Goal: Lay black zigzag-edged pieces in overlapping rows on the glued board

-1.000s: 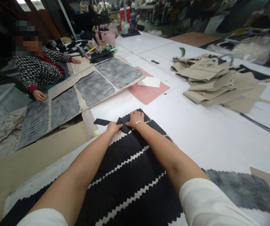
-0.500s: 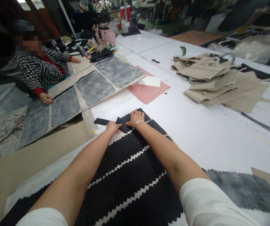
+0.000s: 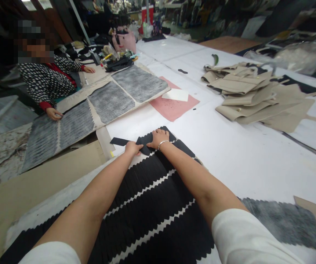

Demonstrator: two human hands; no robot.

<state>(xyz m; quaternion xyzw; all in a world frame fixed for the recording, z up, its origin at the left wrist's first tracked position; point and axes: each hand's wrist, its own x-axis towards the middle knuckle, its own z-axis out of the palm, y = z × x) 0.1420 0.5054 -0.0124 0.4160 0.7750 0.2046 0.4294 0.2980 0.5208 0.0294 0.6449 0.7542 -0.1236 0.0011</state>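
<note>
My left hand (image 3: 132, 148) pinches a black strip (image 3: 119, 141) whose pointed end sticks out to the left of the fingers. Beside it, my right hand (image 3: 160, 138) lies with fingers spread on the far end of the black strips (image 3: 153, 198). These strips have pointed ends and lie edge to edge in several rows on a pale backing sheet (image 3: 144, 242), with zigzag gaps between rows. A silvery bracelet (image 3: 162, 143) is on my right wrist. The fingertips of my left hand are partly hidden by the strip.
Across the table, a person's hand (image 3: 54, 113) touches a board of grey strips (image 3: 111, 102). Pink sheet (image 3: 174, 106) and white paper (image 3: 175, 95) lie ahead. A pile of beige fabric pieces (image 3: 253, 93) is at the right. More grey strips (image 3: 287, 220) lie near my right elbow.
The black piece by my left fingertips has tilted slightly. Both hands stay in nearly the same place.
</note>
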